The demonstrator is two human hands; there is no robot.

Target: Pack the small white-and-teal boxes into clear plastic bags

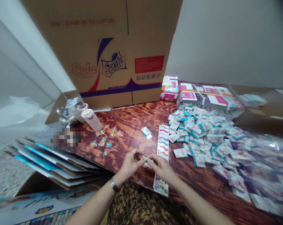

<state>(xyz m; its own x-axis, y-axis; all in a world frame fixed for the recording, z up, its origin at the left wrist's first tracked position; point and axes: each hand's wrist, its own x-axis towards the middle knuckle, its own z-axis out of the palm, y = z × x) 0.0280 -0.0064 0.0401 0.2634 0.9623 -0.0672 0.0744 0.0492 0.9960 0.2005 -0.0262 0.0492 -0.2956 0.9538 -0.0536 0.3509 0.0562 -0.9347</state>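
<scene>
A person wearing a silver watch (113, 184) works near the middle of the front edge of a grained wooden table (129, 122), the left hand (130, 165) and right hand (162, 167) meeting over a small pale item (145, 158) marked with yellow and green. Thumbs and fingertips of both hands are drawn nearly together, pinching the item from either side; the fingers hide much of it. The right hand crosses a strip of colorful stickers (163, 142), which runs from mid-table toward the front edge. Beyond the hands, a small white-and-blue box (146, 131) lies alone with its flap open. Open wood grain stretches from there to the large brown carton (122, 72) along the back edge, and another stretch separates the hands from candy sachets (103, 141) toward the left end, near a pink-lidded bottle (92, 120). Room is tighter on the right: a heap of small boxes (203, 131) begins just beside the strip and spreads toward the right end and front edge, backed by printed packages (209, 97) at the rear. Stacked cardboard pieces (59, 164) crowd the front-left edge.
</scene>
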